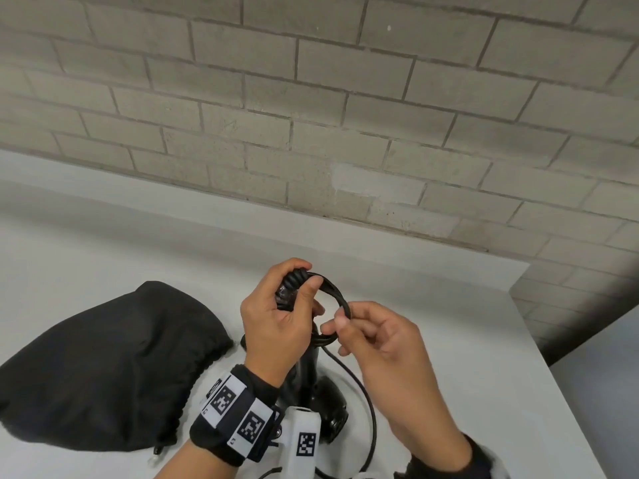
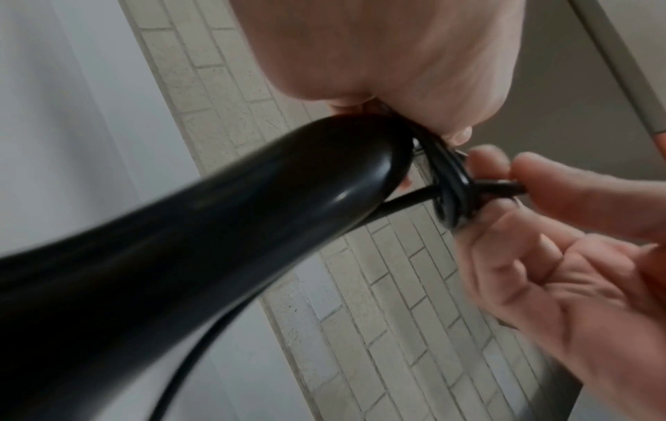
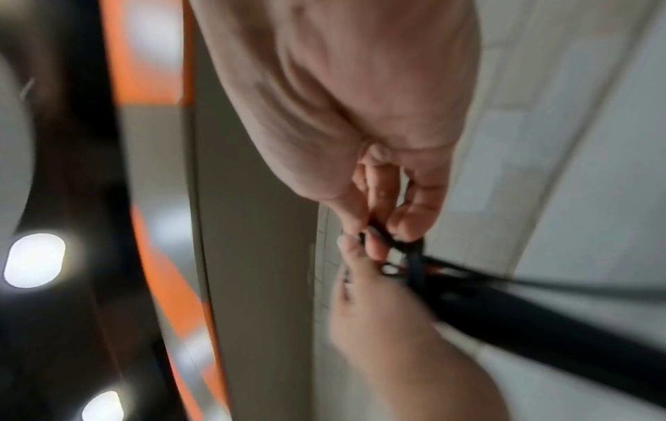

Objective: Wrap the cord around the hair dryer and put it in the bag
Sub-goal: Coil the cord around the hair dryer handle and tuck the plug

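Note:
The black hair dryer stands with its handle pointing up over the white table. My left hand grips the top end of the handle, where the ribbed cord collar comes out. The black cord forms a small loop beside that hand. My right hand pinches the loop between thumb and forefinger; the cord loop lies against the handle's end. The rest of the cord hangs down in a curve to the table. A black drawstring bag lies at the left.
A grey brick wall rises behind the table. The table's right edge runs close to my right arm. The bag's gathered mouth faces the dryer.

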Demonstrator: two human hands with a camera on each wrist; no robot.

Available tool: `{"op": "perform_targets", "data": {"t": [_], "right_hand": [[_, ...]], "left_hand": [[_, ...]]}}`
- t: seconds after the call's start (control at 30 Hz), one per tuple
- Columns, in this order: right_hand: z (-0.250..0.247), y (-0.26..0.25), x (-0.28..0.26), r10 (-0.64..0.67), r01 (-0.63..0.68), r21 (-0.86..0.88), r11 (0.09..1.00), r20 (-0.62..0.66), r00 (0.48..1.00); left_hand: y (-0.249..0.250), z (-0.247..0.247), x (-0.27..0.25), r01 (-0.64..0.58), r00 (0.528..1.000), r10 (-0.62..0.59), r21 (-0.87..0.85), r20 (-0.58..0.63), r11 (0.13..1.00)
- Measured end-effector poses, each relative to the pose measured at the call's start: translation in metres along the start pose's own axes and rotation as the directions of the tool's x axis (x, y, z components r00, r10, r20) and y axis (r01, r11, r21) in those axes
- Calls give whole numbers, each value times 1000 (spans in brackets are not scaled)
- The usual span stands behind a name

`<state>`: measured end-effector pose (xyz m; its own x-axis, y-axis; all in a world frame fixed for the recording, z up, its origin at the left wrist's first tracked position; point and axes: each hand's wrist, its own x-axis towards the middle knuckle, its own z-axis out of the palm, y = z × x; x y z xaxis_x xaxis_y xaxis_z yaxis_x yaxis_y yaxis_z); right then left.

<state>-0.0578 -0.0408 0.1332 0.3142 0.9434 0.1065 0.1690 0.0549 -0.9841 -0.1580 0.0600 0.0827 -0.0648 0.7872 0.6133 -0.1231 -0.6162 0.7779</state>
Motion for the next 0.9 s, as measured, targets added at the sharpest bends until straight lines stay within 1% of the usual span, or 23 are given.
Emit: {"op": "perform_targets", "data": {"t": [0.03, 0.07, 0.1, 0.13, 0.17, 0.2, 0.23, 0.27, 0.3, 0.33, 0.37, 0.4, 0.47, 0.6, 0.7, 0.73, 0.77, 0.8, 0.83, 0.87, 0.9], "right_hand": [[-5, -3, 2, 112, -118, 167, 979, 48, 993], [-11, -5, 5, 224, -266, 374, 889, 153, 962], [-16, -8, 8, 299, -416, 579, 701, 292, 909], [-18, -9, 10, 302, -511, 691, 511, 412, 860], [-20, -7, 10, 274, -545, 745, 385, 471, 838], [-21, -2, 8, 237, -517, 765, 384, 460, 856], [-20, 2, 6, 204, -449, 752, 483, 402, 893], [-19, 6, 2, 147, -327, 673, 664, 311, 939], [-18, 9, -3, 66, -186, 533, 825, 235, 970], [-18, 16, -6, -18, -60, 396, 916, 190, 982], [-18, 25, -8, -59, -1, 325, 946, 175, 983], [-17, 33, -10, -60, -3, 318, 948, 187, 981], [-17, 45, -16, -35, -58, 367, 928, 240, 970], [-31, 62, -31, 29, -151, 425, 893, 280, 960], [-52, 70, -40, 172, -292, 457, 840, 285, 943], [-61, 73, -42, 192, -303, 416, 857, 289, 938], [-67, 75, -44, 185, -285, 340, 896, 297, 937], [-72, 80, -45, 164, -245, 254, 936, 302, 939], [-79, 87, -45, 148, -216, 203, 955, 303, 941], [-84, 95, -46, 125, -205, 249, 947, 302, 945], [-87, 100, -47, 62, -191, 413, 890, 304, 951]], "left_hand": [[-1, 0, 0, -1, 1000, 1, -3, -3, 1000], [-1, 0, 0, -5, 1000, 5, -10, -2, 1000], [-1, 0, 0, -16, 1000, 16, -13, 5, 1000], [-1, 1, 0, -32, 999, 32, -8, 13, 999], [-1, 2, 1, -40, 999, 40, 1, 19, 999], [-2, 3, 1, -33, 999, 33, 5, 11, 999], [-2, 3, 2, -11, 1000, 11, 0, -10, 1000], [-4, 3, 3, 14, 999, -15, -6, -33, 1000], [-5, 2, 5, 27, 998, -27, -3, -50, 1000], [-6, 0, 6, 24, 998, -23, 11, -53, 1000], [-7, -1, 6, 14, 999, -12, 26, -47, 1000], [-7, -2, 6, 7, 999, -5, 33, -42, 999], [-8, -4, 5, 2, 999, 0, 33, -45, 999], [-9, -4, 6, -2, 999, 3, 27, -33, 1000], [-11, -4, 5, -12, 1000, 13, 55, -27, 998], [-11, -4, 5, -9, 999, 11, 59, -33, 998], [-11, -4, 5, -2, 999, 4, 57, -39, 998], [-11, -3, 5, 6, 999, -3, 55, -44, 998], [-12, -3, 5, 11, 999, -8, 54, -48, 998], [-12, -3, 5, 13, 999, -10, 53, -47, 999], [-12, -3, 6, 15, 999, -13, 49, -44, 999]]}}
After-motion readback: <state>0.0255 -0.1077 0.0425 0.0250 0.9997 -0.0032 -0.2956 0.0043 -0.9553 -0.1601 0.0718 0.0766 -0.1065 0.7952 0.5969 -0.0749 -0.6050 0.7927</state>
